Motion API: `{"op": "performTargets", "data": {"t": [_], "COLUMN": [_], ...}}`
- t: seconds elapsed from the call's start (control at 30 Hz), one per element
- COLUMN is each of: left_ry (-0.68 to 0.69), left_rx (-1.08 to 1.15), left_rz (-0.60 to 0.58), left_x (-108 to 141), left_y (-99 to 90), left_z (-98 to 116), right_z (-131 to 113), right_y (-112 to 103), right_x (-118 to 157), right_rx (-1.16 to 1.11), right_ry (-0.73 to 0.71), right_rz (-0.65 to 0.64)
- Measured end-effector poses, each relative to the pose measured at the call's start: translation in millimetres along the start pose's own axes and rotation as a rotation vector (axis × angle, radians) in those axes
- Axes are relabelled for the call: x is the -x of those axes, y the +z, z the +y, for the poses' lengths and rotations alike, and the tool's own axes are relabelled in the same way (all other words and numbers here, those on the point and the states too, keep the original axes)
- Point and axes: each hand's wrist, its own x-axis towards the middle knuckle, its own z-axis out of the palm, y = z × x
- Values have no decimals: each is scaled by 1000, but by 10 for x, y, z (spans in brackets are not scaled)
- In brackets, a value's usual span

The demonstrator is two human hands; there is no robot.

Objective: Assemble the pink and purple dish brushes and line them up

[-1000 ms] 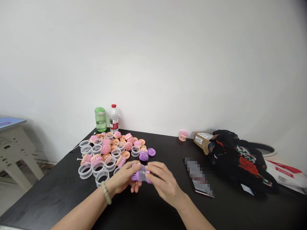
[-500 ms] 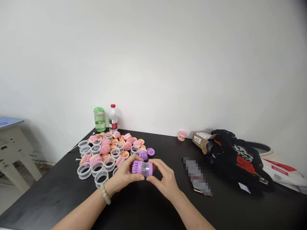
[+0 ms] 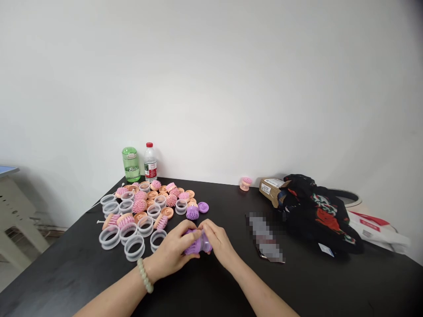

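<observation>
Between my two hands is a purple brush [image 3: 205, 243] with a clear middle section, low over the black table. My left hand [image 3: 173, 248] is wrapped round its bristle end, which is partly hidden by the fingers. At the other end, my right hand [image 3: 218, 242] grips the purple base. Just beyond them lie a purple bristle head [image 3: 192, 212] and a purple disc [image 3: 203, 207]. To the left, several clear rings [image 3: 135, 247], pink bristle heads [image 3: 139, 205] and orange discs [image 3: 167, 213] are spread out.
A green bottle [image 3: 131, 165] and a red-capped bottle [image 3: 150, 163] stand at the back left. By the wall sits a pink brush [image 3: 245, 183]. On the right are a blurred phone-like item [image 3: 266, 237], a cardboard box [image 3: 271, 190] and a black bag [image 3: 317, 215].
The purple brush has tilted and is lower in view, more covered by my fingers. Both hands have closed further round it. The whole view has shifted slightly.
</observation>
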Motion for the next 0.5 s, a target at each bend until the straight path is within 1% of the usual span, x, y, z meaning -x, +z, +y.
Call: {"op": "performTargets", "data": {"t": [0.13, 0.23, 0.3, 0.37, 0.43, 0.5], "left_ry": [27, 12, -21, -89, -179, -264], "left_rx": [-76, -51, -5, 17, -8, -54], "left_rz": [-33, -54, -48, -12, 35, 67], "left_x": [16, 2, -11, -20, -21, -14], "left_y": [0, -7, 2, 21, 42, 59], "left_z": [1, 1, -9, -35, -73, -112], "right_z": [51, 61, 66, 73, 74, 62], "right_y": [21, 41, 43, 22, -30, -104], "right_x": [-21, -30, -37, -49, -59, -60], "right_rx": [-163, -253, -254, -218, -160, -89], "right_ry": [165, 264, 277, 267, 232, 157], "right_rz": [-61, -102, -123, -110, -61, -29]}}
